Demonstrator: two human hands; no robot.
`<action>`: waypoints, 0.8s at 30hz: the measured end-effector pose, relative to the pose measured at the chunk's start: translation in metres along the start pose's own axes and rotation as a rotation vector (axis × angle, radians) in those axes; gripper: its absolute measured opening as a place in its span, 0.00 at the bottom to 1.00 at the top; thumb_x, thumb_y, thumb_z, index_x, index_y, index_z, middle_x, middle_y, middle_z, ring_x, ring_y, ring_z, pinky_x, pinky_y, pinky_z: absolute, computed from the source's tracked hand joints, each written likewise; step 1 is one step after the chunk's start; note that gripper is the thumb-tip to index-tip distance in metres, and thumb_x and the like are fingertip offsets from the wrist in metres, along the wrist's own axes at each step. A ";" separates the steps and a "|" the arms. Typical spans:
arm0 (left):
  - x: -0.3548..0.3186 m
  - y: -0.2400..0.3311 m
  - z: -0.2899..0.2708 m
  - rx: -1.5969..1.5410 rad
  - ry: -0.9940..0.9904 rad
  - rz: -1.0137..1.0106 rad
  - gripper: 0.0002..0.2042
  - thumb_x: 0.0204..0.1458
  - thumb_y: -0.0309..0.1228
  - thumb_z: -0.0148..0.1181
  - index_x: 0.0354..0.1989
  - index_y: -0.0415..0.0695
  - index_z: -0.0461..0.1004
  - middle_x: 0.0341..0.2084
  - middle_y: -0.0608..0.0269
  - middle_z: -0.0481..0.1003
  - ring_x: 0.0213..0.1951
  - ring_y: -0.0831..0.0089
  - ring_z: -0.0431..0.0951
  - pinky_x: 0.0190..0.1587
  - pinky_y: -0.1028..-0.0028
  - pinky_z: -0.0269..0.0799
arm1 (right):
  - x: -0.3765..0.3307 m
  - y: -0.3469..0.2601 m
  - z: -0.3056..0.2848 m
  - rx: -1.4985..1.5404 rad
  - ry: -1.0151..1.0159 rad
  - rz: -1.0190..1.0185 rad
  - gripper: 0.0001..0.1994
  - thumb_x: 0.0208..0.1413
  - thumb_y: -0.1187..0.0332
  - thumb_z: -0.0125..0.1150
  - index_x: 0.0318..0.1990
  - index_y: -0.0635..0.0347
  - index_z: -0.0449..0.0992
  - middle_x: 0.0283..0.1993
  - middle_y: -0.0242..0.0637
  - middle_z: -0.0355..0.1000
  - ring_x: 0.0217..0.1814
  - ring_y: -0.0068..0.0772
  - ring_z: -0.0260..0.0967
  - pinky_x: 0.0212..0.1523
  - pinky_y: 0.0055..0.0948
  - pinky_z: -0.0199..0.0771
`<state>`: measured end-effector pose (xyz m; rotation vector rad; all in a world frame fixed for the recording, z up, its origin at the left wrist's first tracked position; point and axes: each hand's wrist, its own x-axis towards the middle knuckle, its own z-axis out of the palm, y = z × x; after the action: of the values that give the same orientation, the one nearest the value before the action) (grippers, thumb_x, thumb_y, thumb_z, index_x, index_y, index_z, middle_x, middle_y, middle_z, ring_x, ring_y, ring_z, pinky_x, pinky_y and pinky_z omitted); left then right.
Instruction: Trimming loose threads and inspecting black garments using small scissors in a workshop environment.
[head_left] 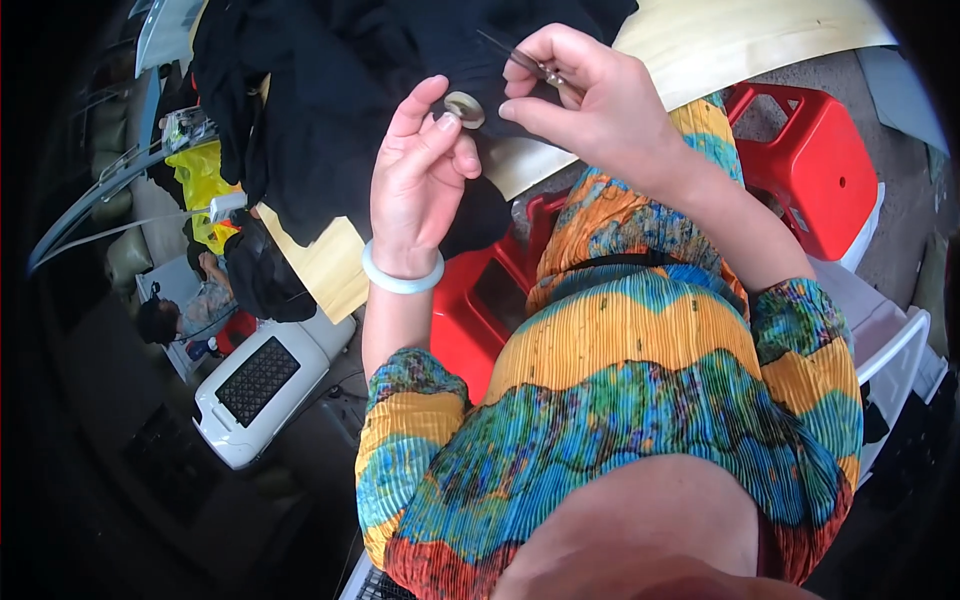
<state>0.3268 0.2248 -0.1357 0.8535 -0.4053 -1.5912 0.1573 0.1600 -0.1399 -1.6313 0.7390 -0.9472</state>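
Note:
Between the thumb and fingers of my left hand (pixel 412 185) is a small round, olive-beige disc (pixel 464 108) with a raised rim; whether it is a button or a spool I cannot tell. My right hand (pixel 625 125), a little to the right, is closed around a slim pointed tool (pixel 530 64) that looks like small thread snips. Its dark tip points up and left, and part of it is hidden in the fingers. The two hands are apart. Under and beyond them spreads a large piece of black cloth (pixel 330 130).
The cloth lies over a pale tabletop (pixel 750 45). A red plastic stool (pixel 825 165) stands at right, another red stool (pixel 478 310) beneath my left arm. At left are a yellow bag (pixel 203 185), a seated person (pixel 205 290) and a white chair-like piece (pixel 245 405) with a black panel.

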 end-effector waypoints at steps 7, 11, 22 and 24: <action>0.001 0.001 -0.006 0.109 0.021 0.026 0.14 0.48 0.20 0.48 0.45 0.40 0.65 0.25 0.61 0.71 0.21 0.76 0.71 0.26 0.79 0.70 | 0.006 0.010 0.007 0.210 -0.035 0.092 0.09 0.44 0.77 0.56 0.35 0.63 0.66 0.25 0.25 0.65 0.28 0.10 0.61 0.29 0.11 0.62; 0.004 0.005 -0.012 0.135 -0.041 -0.002 0.14 0.48 0.20 0.47 0.45 0.38 0.65 0.24 0.60 0.71 0.22 0.75 0.72 0.26 0.79 0.70 | 0.013 0.012 -0.004 0.289 -0.168 0.330 0.12 0.44 0.73 0.57 0.37 0.63 0.65 0.26 0.26 0.66 0.27 0.09 0.61 0.26 0.09 0.60; 0.004 0.016 0.003 0.943 -0.067 0.123 0.10 0.44 0.22 0.56 0.36 0.38 0.72 0.24 0.70 0.66 0.24 0.85 0.70 0.26 0.87 0.65 | 0.022 0.010 -0.005 0.455 -0.288 0.432 0.15 0.44 0.69 0.57 0.40 0.63 0.63 0.25 0.27 0.67 0.16 0.07 0.51 0.14 0.10 0.45; 0.004 0.010 0.004 1.064 -0.060 0.237 0.09 0.42 0.20 0.58 0.34 0.37 0.72 0.22 0.70 0.64 0.25 0.84 0.70 0.27 0.86 0.65 | 0.024 0.010 -0.004 0.505 -0.309 0.458 0.15 0.44 0.69 0.57 0.40 0.63 0.63 0.25 0.27 0.67 0.16 0.06 0.50 0.14 0.10 0.44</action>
<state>0.3309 0.2176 -0.1272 1.4676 -1.4058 -1.1161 0.1654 0.1354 -0.1438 -1.0651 0.5648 -0.4812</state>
